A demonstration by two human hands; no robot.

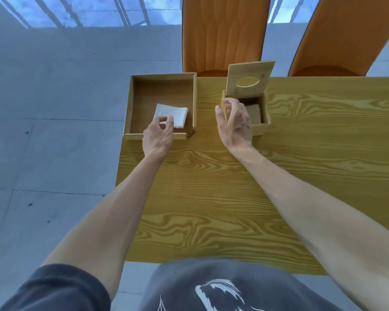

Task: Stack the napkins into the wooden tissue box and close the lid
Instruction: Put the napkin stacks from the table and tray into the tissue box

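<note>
Hands: my left hand pinches the napkins; my right hand hangs open.
Napkins: one white square stack.
Wood: one tray, one box, one lid with oval hole.

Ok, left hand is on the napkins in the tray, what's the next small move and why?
Probably pinch and lift the napkins out of the tray, then carry them right. The left hand already rests on the stack's near edge, and the tissue box stands open with its lid up.

White napkins; yellow wood-grain table; orange chairs.
</note>
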